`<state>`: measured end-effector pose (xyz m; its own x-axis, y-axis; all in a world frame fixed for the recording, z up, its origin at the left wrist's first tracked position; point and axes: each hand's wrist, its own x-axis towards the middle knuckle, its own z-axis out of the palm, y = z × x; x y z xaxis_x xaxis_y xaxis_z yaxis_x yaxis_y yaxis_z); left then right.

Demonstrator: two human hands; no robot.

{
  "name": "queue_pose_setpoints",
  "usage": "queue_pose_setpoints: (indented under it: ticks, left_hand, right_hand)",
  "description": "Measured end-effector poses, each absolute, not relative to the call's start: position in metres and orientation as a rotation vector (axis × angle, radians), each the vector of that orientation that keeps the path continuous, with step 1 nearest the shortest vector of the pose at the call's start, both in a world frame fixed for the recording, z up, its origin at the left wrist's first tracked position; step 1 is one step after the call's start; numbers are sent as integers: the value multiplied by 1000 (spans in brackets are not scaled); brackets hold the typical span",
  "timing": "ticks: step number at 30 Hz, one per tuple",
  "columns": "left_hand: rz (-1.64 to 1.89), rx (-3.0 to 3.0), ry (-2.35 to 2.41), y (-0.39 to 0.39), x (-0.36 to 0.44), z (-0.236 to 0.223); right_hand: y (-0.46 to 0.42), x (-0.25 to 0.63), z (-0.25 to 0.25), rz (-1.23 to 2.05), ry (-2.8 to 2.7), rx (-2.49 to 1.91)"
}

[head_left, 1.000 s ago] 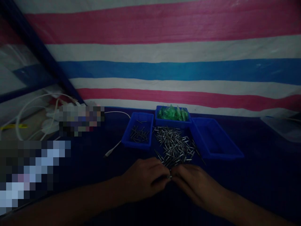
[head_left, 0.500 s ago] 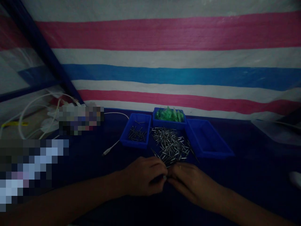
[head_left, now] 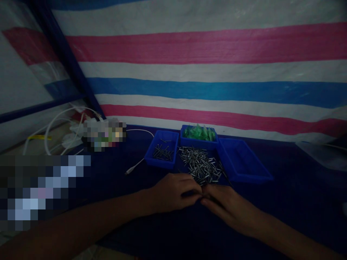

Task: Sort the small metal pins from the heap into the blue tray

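Note:
My left hand and my right hand meet at their fingertips just in front of a heap of thin metal pins. The left thumb and forefinger are pinched on a small piece that looks like one of these pins, mostly covered by the fingers. Close against it, the right fingers are pressed together, and what they hold is hidden. Left of the heap, a blue tray contains some more pins. Another blue tray lies on the right side, with nothing visible inside.
Behind the heap stands a blue bin filled with green plastic packets. A white cable with a plug lies left of the trays. Tangled tubing and blurred-out objects occupy the far left. A striped sheet hangs behind the dark blue table.
The view has shifted slightly, so the trays and heap sit a little further right. Both hands stay together at the fingertips; a metal end that showed between them is now mostly covered.

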<state>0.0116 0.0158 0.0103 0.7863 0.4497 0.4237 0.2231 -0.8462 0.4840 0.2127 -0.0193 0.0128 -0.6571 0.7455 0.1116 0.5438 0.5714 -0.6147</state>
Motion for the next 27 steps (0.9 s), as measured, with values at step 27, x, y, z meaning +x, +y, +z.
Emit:
queue_pose_setpoints:
  ticks: [27]
  left_hand:
    - [536,2770,575,11,7,-1]
  right_hand:
    - [-21,214,8,874,-2408,-1044]
